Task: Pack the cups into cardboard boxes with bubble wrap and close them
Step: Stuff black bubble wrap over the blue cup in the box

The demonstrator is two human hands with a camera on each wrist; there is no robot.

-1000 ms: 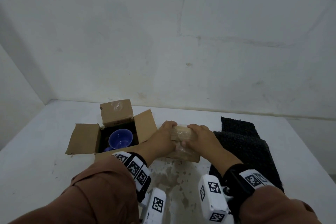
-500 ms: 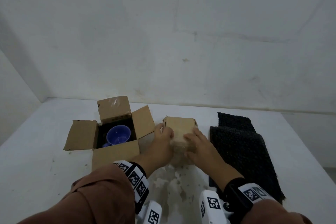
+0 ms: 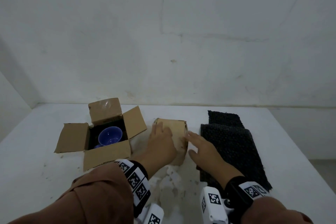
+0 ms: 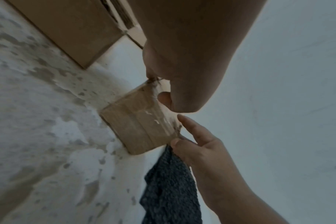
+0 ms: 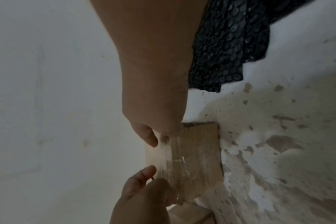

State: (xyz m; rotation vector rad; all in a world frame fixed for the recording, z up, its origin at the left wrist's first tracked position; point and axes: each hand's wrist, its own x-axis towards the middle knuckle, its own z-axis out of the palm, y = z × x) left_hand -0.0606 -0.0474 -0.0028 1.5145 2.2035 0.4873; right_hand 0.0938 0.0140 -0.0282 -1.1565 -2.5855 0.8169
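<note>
A small closed cardboard box (image 3: 175, 130) lies on the white table between both hands; clear tape shines on its top (image 5: 197, 153). My left hand (image 3: 160, 136) rests flat on the box's top, fingers stretched out. My right hand (image 3: 197, 142) is at the box's right edge, its straight fingers just touching it (image 4: 184, 122). To the left stands an open cardboard box (image 3: 107, 154) with its flaps spread and a blue cup (image 3: 110, 135) inside. Folded black bubble wrap (image 3: 231, 143) lies on the right, partly under my right wrist.
The table (image 3: 36, 151) has worn, flaking paint in front of the closed box. A white wall runs along the back and the left. The open box's near flap (image 4: 71, 27) lies close beside my left wrist.
Both hands gripped the small box a second ago. It now lies flat on the table, a little farther from me. Both hands have flattened out, and the right one has slid to the box's right edge.
</note>
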